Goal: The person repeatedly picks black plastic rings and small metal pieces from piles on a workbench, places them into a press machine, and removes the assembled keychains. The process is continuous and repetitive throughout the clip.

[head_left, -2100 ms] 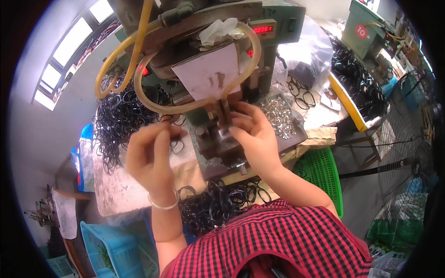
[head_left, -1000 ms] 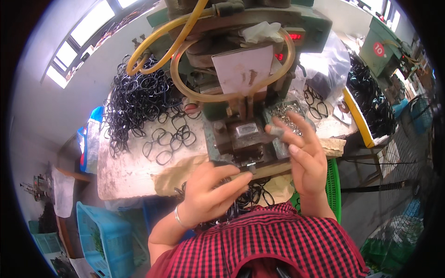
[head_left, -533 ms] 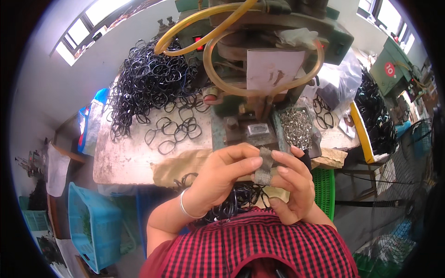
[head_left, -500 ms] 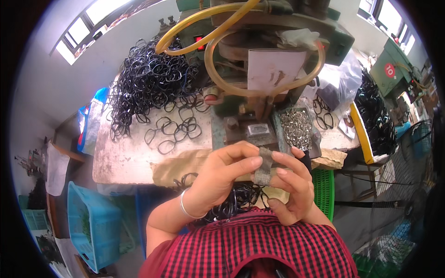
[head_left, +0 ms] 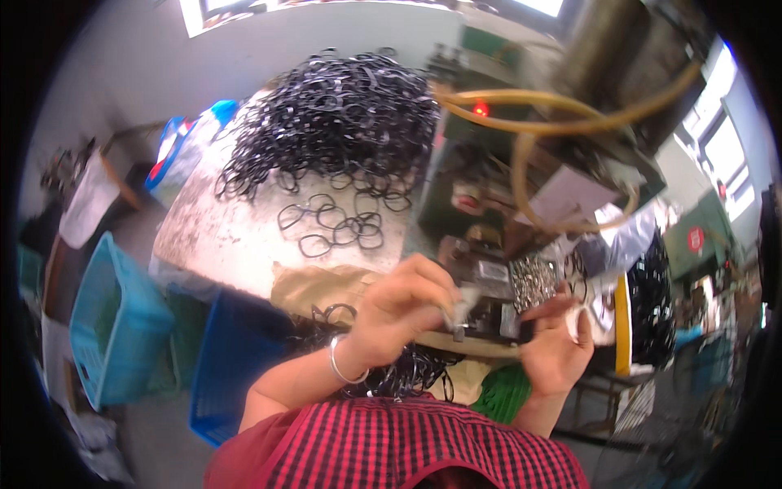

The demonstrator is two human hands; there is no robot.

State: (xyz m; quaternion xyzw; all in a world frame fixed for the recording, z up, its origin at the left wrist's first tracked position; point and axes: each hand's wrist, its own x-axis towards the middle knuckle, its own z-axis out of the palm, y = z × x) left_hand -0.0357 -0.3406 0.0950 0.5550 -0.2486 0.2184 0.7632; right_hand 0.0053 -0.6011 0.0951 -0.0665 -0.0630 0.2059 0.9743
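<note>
Grey strip [head_left: 466, 307], in a narrow finger pinch of the left hand [head_left: 397, 314], before the machine [head_left: 489, 155].
Right hand [head_left: 552, 354]: fingers curled, contents unclear; a light, even pinch likely keeps the strip flat.

Red-and-black checked garment [head_left: 358, 444] over the chest; plain dark-red sleeve [head_left: 230, 440] on the left, ending near the elbow; narrow, smooth, pale bangle [head_left: 334, 359] round the left wrist.
</note>
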